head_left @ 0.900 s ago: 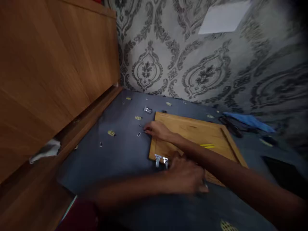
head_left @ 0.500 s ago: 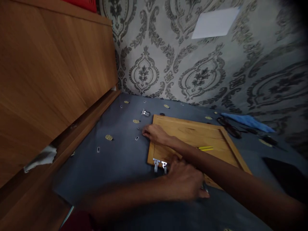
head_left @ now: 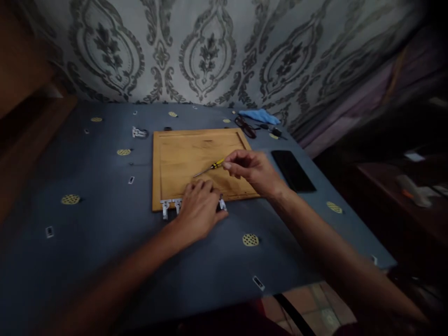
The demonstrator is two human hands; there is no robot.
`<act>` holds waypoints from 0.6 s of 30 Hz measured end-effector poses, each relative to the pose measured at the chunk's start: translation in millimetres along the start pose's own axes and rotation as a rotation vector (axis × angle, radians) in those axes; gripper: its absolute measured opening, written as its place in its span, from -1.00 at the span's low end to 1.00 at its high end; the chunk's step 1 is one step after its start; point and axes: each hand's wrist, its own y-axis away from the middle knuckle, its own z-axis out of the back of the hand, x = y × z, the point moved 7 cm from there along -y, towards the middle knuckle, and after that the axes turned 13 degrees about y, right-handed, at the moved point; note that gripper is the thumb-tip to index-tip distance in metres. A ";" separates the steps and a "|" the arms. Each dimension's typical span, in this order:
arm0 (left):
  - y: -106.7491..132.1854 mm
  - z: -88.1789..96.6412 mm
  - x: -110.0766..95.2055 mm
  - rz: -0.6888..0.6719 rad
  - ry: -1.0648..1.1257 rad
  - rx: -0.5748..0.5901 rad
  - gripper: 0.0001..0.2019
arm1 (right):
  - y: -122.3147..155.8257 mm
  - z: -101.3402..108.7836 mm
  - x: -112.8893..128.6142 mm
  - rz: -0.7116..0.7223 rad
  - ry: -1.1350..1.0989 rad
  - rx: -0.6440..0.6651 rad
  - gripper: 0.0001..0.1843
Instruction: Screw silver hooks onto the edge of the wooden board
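A wooden panel (head_left: 185, 144) with a raised frame lies flat on the table. Several silver metal hinges (head_left: 165, 208) sit along its near edge. My left hand (head_left: 199, 205) is closed over that edge, its fingers curled on top and the thumb in front, around a metal hinge (head_left: 223, 204) that it partly hides. Above the panel's right part, my right hand (head_left: 250, 170) pinches the yellow-and-black handle of a small screwdriver (head_left: 216, 164). Its shaft points left and down toward the wood; whether the tip touches I cannot tell.
A loose hinge (head_left: 139, 133) lies beyond the panel's left corner. To the right are a black flat object (head_left: 293, 171), eyeglasses (head_left: 245, 127) and a blue cloth (head_left: 259, 115). Patterned wall covering rises behind; a wooden cabinet (head_left: 21, 60) stands at left.
My right hand has moved from the table at the panel's left to its right side and taken up the screwdriver. My left hand stays at the near edge. The view has swung right.
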 end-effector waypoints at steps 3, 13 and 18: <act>-0.8 -0.3 -1.2 0.014 -0.022 0.022 -0.65 | 36.7 1.3 -30.2 -0.165 -0.076 0.052 -0.55; -3.2 -2.5 -0.2 0.038 -0.037 0.047 -0.64 | 57.1 -16.7 -32.9 -0.050 0.135 0.190 -0.73; -4.4 -2.0 -1.1 0.060 -0.037 0.081 -0.63 | 50.0 -23.0 -32.6 0.015 0.201 0.233 -0.82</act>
